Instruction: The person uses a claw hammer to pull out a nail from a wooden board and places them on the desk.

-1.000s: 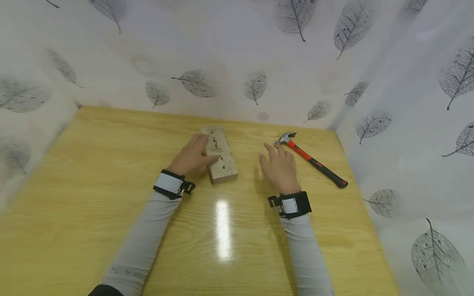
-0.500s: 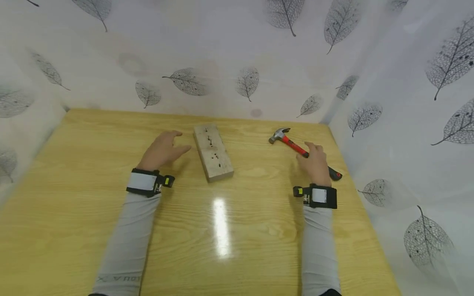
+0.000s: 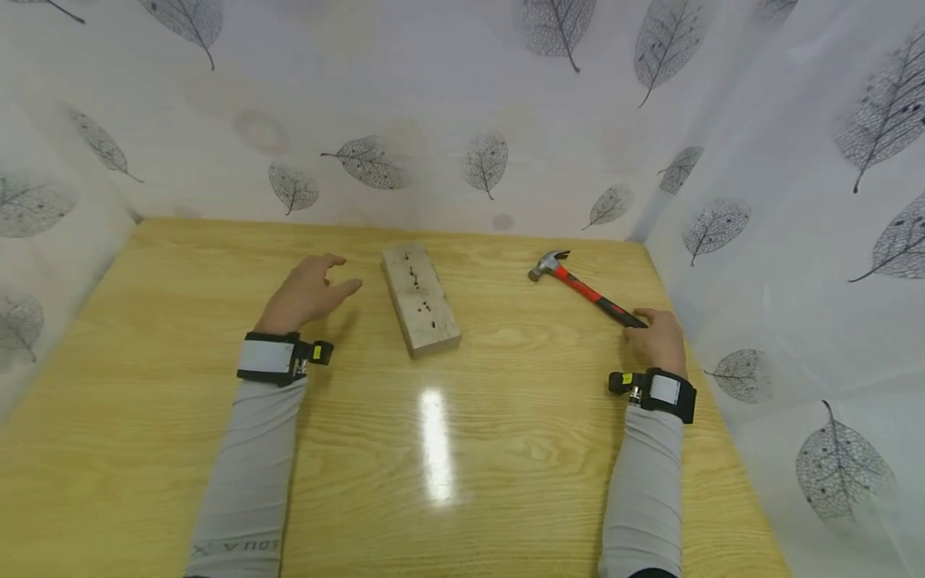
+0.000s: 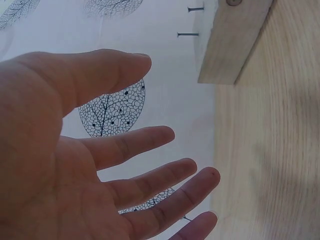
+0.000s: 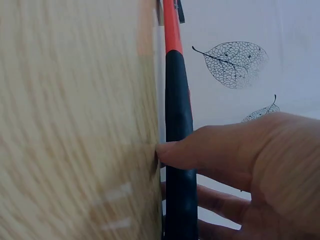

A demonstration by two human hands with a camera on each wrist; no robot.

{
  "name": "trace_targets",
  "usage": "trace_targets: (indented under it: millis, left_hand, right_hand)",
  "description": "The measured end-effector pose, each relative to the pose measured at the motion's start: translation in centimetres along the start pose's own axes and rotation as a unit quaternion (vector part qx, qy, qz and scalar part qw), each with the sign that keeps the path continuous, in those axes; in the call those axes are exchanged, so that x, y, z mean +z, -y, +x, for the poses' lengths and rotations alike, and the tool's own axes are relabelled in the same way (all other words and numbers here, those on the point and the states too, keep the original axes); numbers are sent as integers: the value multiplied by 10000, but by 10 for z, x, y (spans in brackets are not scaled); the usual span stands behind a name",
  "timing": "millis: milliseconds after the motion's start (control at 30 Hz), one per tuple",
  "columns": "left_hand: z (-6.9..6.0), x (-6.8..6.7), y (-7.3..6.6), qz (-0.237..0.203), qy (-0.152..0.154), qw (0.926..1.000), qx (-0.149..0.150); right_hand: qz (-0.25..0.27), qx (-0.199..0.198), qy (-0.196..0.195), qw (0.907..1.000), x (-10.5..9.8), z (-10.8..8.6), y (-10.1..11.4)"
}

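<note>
A hammer (image 3: pixel 587 292) with a steel claw head and a red and black handle lies at the table's right. My right hand (image 3: pixel 659 340) is at the handle's black end; in the right wrist view the thumb (image 5: pixel 187 150) crosses the black grip (image 5: pixel 179 100) and fingers show on its other side. A pale wooden block (image 3: pixel 421 301) with nails and holes rests near the back middle. My left hand (image 3: pixel 299 295), left of the block and apart from it, holds nothing. In the left wrist view its fingers (image 4: pixel 155 190) are spread near the block (image 4: pixel 227 50), from which nails stick out.
The wooden table (image 3: pixel 506 449) reaches back to a pale wall covering (image 3: pixel 433 96) with dark leaf prints. The same covering runs along the right side (image 3: pixel 780 321). A bright reflection lies on the tabletop in front of the block.
My left hand has left the block and moved left. My right hand has moved right, from beside the hammer head to the handle's end, and now grips it.
</note>
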State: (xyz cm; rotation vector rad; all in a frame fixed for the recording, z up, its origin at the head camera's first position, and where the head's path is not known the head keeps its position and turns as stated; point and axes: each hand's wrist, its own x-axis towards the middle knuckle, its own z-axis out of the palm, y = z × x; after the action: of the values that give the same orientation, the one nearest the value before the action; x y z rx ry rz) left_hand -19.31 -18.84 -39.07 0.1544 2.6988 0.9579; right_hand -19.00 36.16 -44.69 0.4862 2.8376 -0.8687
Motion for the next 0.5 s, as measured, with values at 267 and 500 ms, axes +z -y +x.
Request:
trace_targets:
  millis: [267, 500]
  left_hand:
    - [-2, -1, 2, -21, 72, 10000, 42]
    - [0, 0, 1, -33, 177, 9998, 79]
  right_hand:
    - [-54, 142, -442, 9989, 7, 0, 11]
    - [-305, 94, -587, 9978, 11, -1, 10]
